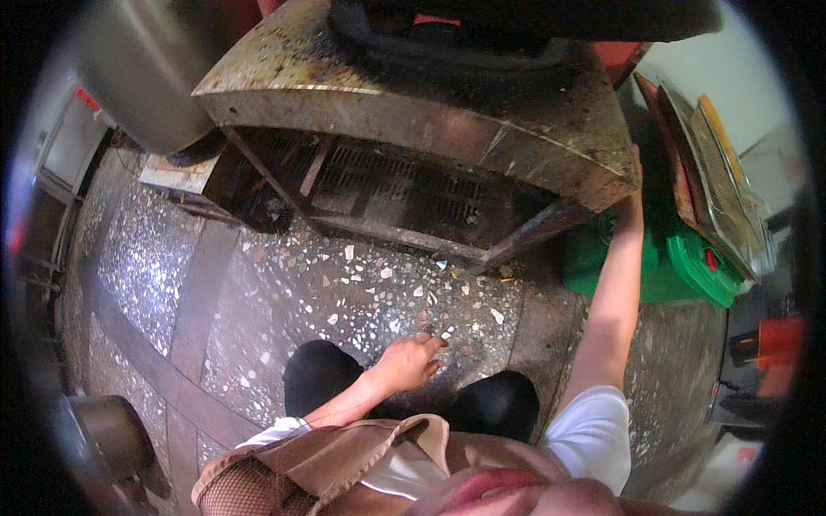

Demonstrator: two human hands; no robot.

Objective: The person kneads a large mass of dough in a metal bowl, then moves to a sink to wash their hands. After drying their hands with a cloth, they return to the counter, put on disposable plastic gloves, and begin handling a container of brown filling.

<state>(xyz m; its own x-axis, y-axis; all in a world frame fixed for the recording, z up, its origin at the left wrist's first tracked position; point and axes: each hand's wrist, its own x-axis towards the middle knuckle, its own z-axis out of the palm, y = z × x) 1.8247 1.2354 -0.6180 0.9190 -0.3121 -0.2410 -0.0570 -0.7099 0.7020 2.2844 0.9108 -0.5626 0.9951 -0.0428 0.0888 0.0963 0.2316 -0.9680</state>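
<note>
My left hand (411, 362) hangs empty above the terrazzo floor, between my knees, with its fingers loosely apart. On the right, my right arm is stretched forward past the corner of a grimy metal stand (426, 132). My right hand (635, 187) lies along the outer side of that corner, and most of it is hidden or blurred. Whether it grips anything there cannot be seen. A green plastic crate (658, 267) stands on the floor beside and below my right forearm. Several flat boards or trays (700, 161) lean upright over the crate.
A dark, soot-stained object (516, 26) rests on the stand's top. Below is a slotted lower shelf (400, 187) within slanting legs. A large grey rounded vessel (145, 71) is at upper left, and a dark pot (116, 432) at lower left. An orange object (779, 344) sits far right.
</note>
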